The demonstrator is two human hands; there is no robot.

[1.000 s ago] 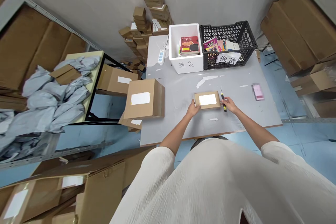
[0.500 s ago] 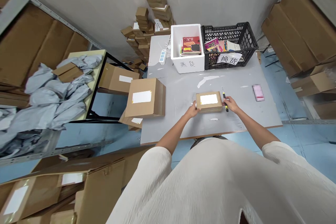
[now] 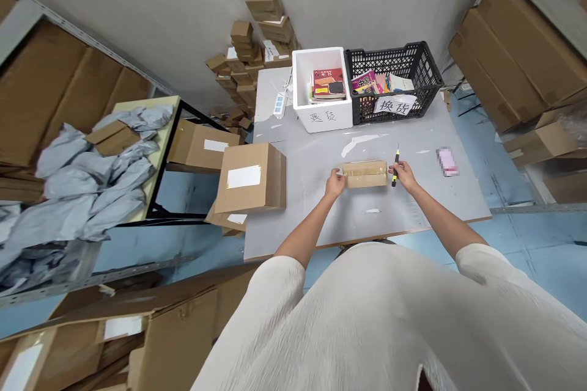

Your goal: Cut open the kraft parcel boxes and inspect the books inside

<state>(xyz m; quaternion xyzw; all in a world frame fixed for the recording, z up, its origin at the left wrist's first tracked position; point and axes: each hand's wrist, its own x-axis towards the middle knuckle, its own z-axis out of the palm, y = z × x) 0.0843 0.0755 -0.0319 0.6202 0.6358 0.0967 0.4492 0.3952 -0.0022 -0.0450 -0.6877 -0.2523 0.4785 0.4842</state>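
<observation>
A small cardboard box (image 3: 365, 175) is on the grey table in front of me, with a taped face turned up toward the camera. My left hand (image 3: 335, 184) grips its left end, fingers curled at the corner. At its right end, my right hand (image 3: 404, 176) is closed around a screwdriver (image 3: 395, 170) with a black and yellow handle, its thin shaft pointing away from me. Whether the right fingers also touch the box, I cannot tell. No white label shows on the box from this angle.
A larger labelled carton (image 3: 251, 177) sits on the table's left side. At the back stand a white foam bin (image 3: 323, 117) and a black crate (image 3: 395, 111), both holding books. A power strip (image 3: 279, 105) lies beside the bin, and a pink blurred item (image 3: 446, 161) at right.
The small box has been turned over, so its white label is out of sight and a taped face shows. My right hand and the screwdriver have shifted slightly away from me.
</observation>
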